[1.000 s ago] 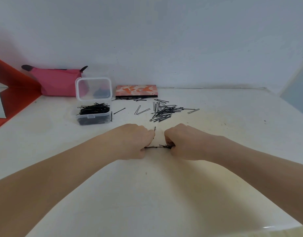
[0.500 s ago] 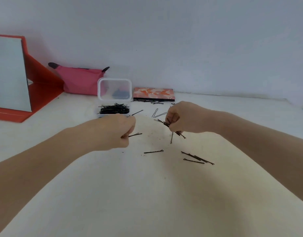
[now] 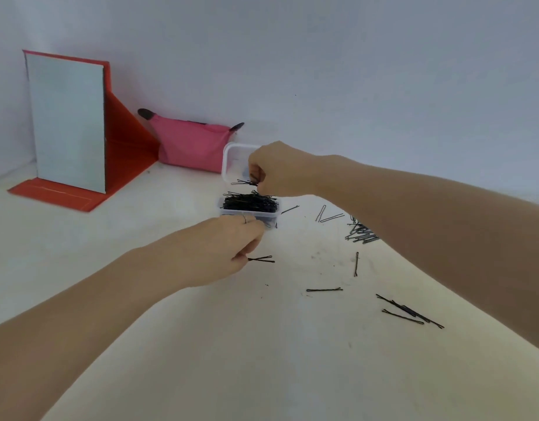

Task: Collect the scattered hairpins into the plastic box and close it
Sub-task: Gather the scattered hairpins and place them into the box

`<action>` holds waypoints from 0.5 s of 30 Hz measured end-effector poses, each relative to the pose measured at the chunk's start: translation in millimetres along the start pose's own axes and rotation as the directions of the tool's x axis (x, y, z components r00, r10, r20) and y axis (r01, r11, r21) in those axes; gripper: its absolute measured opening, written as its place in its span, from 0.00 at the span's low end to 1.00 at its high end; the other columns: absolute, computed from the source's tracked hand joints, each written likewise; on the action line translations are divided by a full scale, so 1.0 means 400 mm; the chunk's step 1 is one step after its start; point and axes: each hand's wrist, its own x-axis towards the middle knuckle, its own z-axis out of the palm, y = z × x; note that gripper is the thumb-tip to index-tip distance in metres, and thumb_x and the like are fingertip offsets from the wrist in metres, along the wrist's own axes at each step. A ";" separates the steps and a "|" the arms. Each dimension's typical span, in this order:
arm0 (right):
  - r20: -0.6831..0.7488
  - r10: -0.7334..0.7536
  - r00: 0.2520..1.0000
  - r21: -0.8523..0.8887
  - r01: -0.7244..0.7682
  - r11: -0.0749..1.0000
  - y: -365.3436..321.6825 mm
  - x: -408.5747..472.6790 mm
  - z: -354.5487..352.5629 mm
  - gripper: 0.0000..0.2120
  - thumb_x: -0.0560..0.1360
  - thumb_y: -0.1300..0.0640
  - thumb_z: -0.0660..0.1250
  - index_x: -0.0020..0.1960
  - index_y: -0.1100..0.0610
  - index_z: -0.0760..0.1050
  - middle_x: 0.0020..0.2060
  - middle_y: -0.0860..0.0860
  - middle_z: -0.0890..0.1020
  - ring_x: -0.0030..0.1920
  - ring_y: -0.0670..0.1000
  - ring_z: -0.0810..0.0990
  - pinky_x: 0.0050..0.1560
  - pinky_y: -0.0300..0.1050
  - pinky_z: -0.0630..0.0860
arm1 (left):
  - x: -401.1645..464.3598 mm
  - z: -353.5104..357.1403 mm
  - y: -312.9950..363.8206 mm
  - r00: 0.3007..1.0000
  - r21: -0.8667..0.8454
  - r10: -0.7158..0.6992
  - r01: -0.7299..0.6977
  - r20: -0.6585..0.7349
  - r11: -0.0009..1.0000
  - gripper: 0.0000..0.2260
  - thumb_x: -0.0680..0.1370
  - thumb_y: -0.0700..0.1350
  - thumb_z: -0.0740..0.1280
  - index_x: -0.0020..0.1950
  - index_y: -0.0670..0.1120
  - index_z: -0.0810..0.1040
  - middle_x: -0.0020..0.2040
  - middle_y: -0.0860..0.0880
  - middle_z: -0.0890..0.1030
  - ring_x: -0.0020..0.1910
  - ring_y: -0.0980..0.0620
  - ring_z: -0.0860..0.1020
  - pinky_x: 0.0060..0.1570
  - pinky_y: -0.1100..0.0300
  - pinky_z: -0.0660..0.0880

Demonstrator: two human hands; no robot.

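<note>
The clear plastic box (image 3: 250, 215) stands open on the white table, heaped with black hairpins (image 3: 250, 202), its lid (image 3: 231, 159) upright behind it. My right hand (image 3: 280, 170) hovers just above the box, fingers pinched on a few hairpins (image 3: 245, 182). In front of the box, my left hand (image 3: 231, 247) pinches one or two hairpins (image 3: 262, 259) just off the table. Loose hairpins lie scattered to the right (image 3: 409, 311), with one single pin (image 3: 324, 289) nearer and a denser pile (image 3: 361, 233) partly hidden behind my right forearm.
A red folding stand mirror (image 3: 68, 129) stands at the back left. A pink pouch (image 3: 192, 144) rests against the wall behind the box. The white table (image 3: 262, 360) stretches forward between my arms.
My right hand has carried its hairpins up and left to above the box. My left hand moved toward the box front, still pinching pins. The view has shifted left.
</note>
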 end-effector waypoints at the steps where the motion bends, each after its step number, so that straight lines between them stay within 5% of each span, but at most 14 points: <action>1: -0.006 -0.012 1.000 -0.004 0.012 1.000 -0.002 0.013 0.010 0.08 0.70 0.65 0.64 0.48 0.60 0.77 0.43 0.51 0.79 0.43 0.52 0.76 0.37 0.39 0.72 | -0.001 0.003 -0.007 1.000 -0.023 -0.004 0.003 -0.018 1.000 0.08 0.76 0.41 0.65 0.44 0.51 0.68 0.44 0.56 0.71 0.42 0.55 0.74 0.45 0.56 0.73; 5: 0.015 -0.018 1.000 -0.043 0.019 0.999 -0.007 0.037 0.037 0.12 0.72 0.63 0.64 0.55 0.55 0.78 0.49 0.49 0.80 0.52 0.52 0.78 0.54 0.46 0.76 | 0.016 0.008 -0.045 0.997 -0.071 -0.048 0.044 -0.058 0.996 0.09 0.76 0.39 0.66 0.54 0.49 0.80 0.57 0.56 0.75 0.43 0.59 0.77 0.52 0.59 0.74; 8: -0.004 0.010 1.000 -0.012 -0.010 1.000 0.009 0.027 0.041 0.14 0.76 0.60 0.64 0.61 0.56 0.77 0.54 0.50 0.80 0.56 0.51 0.77 0.59 0.45 0.73 | 0.039 -0.007 -0.074 0.989 -0.020 -0.014 0.011 -0.149 1.000 0.08 0.74 0.37 0.69 0.48 0.47 0.85 0.55 0.53 0.79 0.46 0.55 0.77 0.53 0.57 0.74; 12: -0.083 0.113 0.990 0.087 -0.106 0.991 0.053 -0.016 0.036 0.11 0.76 0.59 0.62 0.56 0.54 0.80 0.51 0.49 0.82 0.54 0.51 0.79 0.55 0.44 0.75 | 0.078 -0.045 -0.102 0.961 0.037 -0.004 0.015 -0.277 0.999 0.07 0.72 0.37 0.69 0.44 0.46 0.85 0.47 0.49 0.81 0.43 0.47 0.79 0.47 0.55 0.75; 15: -0.105 0.202 0.974 0.156 -0.185 0.970 0.090 -0.058 0.037 0.12 0.78 0.56 0.61 0.55 0.50 0.81 0.51 0.45 0.82 0.52 0.48 0.79 0.36 0.32 0.71 | 0.130 -0.080 -0.119 0.945 0.045 -0.033 0.051 -0.324 0.998 0.08 0.74 0.39 0.68 0.47 0.47 0.85 0.45 0.49 0.80 0.43 0.48 0.79 0.48 0.50 0.77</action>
